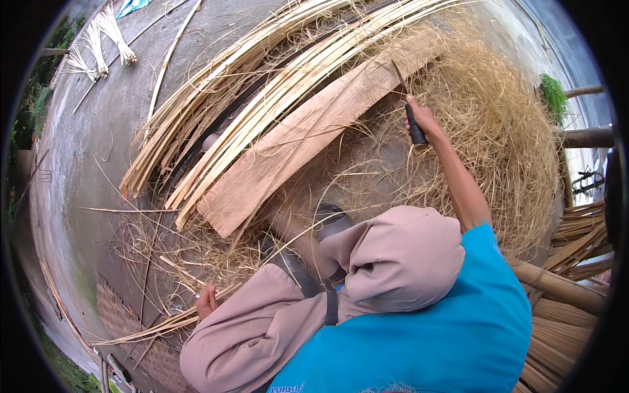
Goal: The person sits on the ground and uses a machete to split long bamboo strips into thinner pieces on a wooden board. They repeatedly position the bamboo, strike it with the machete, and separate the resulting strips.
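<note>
My right hand is wrapped round the black handle of a knife. Its blade points away from me, over the far part of a long wooden board. Beside my left knee, my left hand is closed on thin bamboo strips, though the knee partly hides the hand. Long pale split strips lie in a thick bundle along the board's left side. One thin strip crosses over the board.
Curly shavings are heaped to the right of the board, with more near my feet. White bundles lie on the floor at far left. A bamboo pole and stacked strips are at right. A woven mat lies at lower left.
</note>
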A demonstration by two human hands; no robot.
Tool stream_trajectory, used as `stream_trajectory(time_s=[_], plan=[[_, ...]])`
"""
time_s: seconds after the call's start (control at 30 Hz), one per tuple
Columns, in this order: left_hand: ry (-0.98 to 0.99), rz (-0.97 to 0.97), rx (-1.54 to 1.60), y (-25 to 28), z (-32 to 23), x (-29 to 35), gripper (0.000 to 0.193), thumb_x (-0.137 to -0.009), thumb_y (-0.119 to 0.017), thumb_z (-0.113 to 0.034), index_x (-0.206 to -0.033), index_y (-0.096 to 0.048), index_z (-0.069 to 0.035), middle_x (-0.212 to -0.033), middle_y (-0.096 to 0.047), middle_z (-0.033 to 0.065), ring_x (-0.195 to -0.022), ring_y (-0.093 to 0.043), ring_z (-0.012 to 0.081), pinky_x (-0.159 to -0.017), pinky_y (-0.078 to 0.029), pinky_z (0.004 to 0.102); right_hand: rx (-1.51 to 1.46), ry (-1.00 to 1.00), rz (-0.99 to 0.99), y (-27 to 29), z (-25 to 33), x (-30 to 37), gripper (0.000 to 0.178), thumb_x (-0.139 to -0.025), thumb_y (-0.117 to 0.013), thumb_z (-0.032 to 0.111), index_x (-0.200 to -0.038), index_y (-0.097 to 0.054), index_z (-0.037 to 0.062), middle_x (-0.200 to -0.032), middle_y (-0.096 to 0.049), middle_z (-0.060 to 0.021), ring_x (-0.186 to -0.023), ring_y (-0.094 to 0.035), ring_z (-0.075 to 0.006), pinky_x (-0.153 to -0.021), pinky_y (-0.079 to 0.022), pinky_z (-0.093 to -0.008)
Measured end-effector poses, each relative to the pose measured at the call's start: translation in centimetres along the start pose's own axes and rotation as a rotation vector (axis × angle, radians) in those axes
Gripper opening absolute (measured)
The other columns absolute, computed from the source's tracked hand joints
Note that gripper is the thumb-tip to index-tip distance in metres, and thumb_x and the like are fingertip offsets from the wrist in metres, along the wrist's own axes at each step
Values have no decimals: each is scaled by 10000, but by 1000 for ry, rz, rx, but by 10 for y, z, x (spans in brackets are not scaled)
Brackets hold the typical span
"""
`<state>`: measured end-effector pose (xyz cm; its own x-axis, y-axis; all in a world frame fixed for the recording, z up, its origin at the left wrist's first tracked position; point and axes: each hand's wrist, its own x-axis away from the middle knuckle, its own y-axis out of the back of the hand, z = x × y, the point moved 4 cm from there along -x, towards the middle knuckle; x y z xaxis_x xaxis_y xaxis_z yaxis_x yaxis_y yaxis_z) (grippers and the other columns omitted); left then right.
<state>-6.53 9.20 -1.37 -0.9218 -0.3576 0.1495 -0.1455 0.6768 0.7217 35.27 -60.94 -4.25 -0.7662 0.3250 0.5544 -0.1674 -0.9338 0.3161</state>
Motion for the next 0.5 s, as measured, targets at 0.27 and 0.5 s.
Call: stream_trajectory(time_s=[0.27,0.5], plan=[[227,550,344,-33,-154,-142,497,-1070,-515,-466,-896,-686,-33,-587,-362,-73,-533,-326,50,-478,-228,259,-180,-104,496,-46,5,140,548,-1033,-515,562,-864,-594,47,-613,-588,-27,-442,-571,-93,-405,-516,-235],[265,633,245,-128,-129,-122,613,-1051,-485,-566,-698,-604,-79,-565,-419,-56,-502,-344,79,-479,-262,269,-614,112,876,-33,98,167,504,-1080,-440,466,-983,-576,-9,-678,-595,-43,-453,-573,-93,-353,-499,-223]])
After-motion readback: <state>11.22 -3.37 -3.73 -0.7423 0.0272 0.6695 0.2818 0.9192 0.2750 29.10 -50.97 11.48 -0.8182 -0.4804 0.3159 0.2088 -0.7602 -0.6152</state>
